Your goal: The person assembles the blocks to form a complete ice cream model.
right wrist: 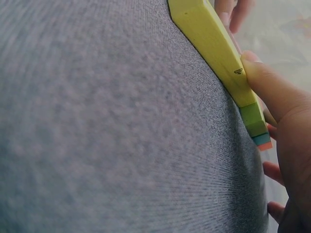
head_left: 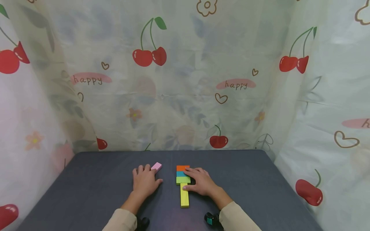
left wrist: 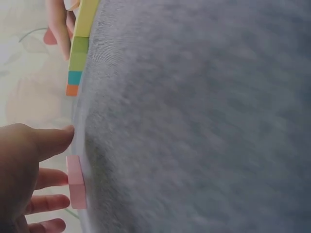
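A pink block (head_left: 156, 166) lies slanted on the dark table, by the fingertips of my left hand (head_left: 144, 182). In the left wrist view the fingers reach to this pink block (left wrist: 76, 183), while the thumb stands apart from it. Right of it, an orange block (head_left: 182, 167), a blue block (head_left: 180, 174) and a green block (head_left: 182, 180) lie against one another in a column. A long yellow block (head_left: 184, 199) extends from the green one toward me. My right hand (head_left: 204, 183) has its thumb on the yellow block's upper end and its fingers over the column's right side.
The dark grey table (head_left: 95, 192) is bounded at the back and sides by a hanging curtain (head_left: 185, 83) printed with cherries. Black wrist devices show under both cuffs, the right device (head_left: 211, 218) with a teal patch.
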A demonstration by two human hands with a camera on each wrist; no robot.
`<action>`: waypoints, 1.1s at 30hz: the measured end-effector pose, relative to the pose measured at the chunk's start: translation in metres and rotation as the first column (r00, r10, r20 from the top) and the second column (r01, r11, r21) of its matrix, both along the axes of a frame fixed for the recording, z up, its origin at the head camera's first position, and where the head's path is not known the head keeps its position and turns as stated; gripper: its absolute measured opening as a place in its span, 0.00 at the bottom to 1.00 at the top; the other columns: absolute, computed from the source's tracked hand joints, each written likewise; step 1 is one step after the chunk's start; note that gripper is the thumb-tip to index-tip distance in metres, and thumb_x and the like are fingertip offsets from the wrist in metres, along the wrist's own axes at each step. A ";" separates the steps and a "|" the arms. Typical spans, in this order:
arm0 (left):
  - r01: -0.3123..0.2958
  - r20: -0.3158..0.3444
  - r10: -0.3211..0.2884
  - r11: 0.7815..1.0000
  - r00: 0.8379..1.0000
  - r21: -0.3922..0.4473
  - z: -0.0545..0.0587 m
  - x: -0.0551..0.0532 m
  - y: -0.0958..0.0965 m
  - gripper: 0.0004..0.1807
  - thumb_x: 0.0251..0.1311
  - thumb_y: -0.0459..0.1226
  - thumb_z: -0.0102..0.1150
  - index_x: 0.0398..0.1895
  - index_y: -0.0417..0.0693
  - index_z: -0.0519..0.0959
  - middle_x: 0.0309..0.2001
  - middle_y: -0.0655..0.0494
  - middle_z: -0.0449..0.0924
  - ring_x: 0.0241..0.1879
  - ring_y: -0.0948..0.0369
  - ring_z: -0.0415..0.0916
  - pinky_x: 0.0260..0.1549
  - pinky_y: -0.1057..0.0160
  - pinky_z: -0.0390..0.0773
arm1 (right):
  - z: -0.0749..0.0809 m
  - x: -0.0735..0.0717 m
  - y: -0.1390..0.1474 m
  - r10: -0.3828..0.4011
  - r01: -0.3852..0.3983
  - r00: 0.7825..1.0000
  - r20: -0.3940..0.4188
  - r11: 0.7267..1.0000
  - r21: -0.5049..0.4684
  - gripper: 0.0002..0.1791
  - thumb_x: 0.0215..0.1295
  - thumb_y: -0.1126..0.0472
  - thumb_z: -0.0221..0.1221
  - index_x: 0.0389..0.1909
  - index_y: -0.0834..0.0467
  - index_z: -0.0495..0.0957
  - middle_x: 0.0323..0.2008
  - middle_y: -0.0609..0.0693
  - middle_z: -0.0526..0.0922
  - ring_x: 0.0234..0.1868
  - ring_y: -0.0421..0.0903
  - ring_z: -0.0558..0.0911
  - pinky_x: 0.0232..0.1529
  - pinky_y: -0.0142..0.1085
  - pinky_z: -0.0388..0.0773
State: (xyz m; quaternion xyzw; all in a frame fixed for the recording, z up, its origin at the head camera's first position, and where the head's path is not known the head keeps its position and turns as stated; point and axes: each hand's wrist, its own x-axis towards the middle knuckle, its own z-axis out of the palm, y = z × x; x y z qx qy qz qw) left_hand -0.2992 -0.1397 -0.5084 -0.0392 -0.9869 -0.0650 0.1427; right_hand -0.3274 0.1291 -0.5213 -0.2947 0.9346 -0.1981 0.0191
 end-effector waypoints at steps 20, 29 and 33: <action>-0.012 0.152 0.008 1.000 0.988 0.028 0.005 -0.018 0.027 0.41 0.51 0.65 0.62 0.62 0.48 0.77 0.58 0.44 0.73 0.56 0.39 0.64 0.57 0.32 0.55 | -0.001 0.001 -0.002 -0.015 0.015 1.000 -0.002 1.000 0.018 0.43 0.58 0.28 0.56 0.71 0.46 0.66 0.71 0.45 0.63 0.66 0.53 0.64 0.64 0.59 0.54; 0.001 0.177 -0.015 0.997 0.984 0.078 0.000 -0.025 0.040 0.42 0.54 0.66 0.59 0.66 0.50 0.74 0.62 0.45 0.71 0.59 0.39 0.61 0.59 0.33 0.54 | 0.000 0.001 -0.001 -0.005 0.005 1.000 0.007 1.000 0.005 0.43 0.59 0.28 0.56 0.71 0.46 0.66 0.71 0.45 0.63 0.66 0.53 0.64 0.64 0.60 0.54; 0.037 0.162 -0.056 0.992 0.985 0.118 -0.002 -0.026 0.047 0.42 0.55 0.64 0.60 0.67 0.50 0.72 0.64 0.45 0.69 0.61 0.38 0.61 0.59 0.33 0.54 | 0.000 0.000 0.000 -0.004 0.005 1.000 -0.005 1.000 0.008 0.43 0.59 0.29 0.56 0.71 0.46 0.66 0.71 0.45 0.63 0.66 0.53 0.64 0.64 0.60 0.54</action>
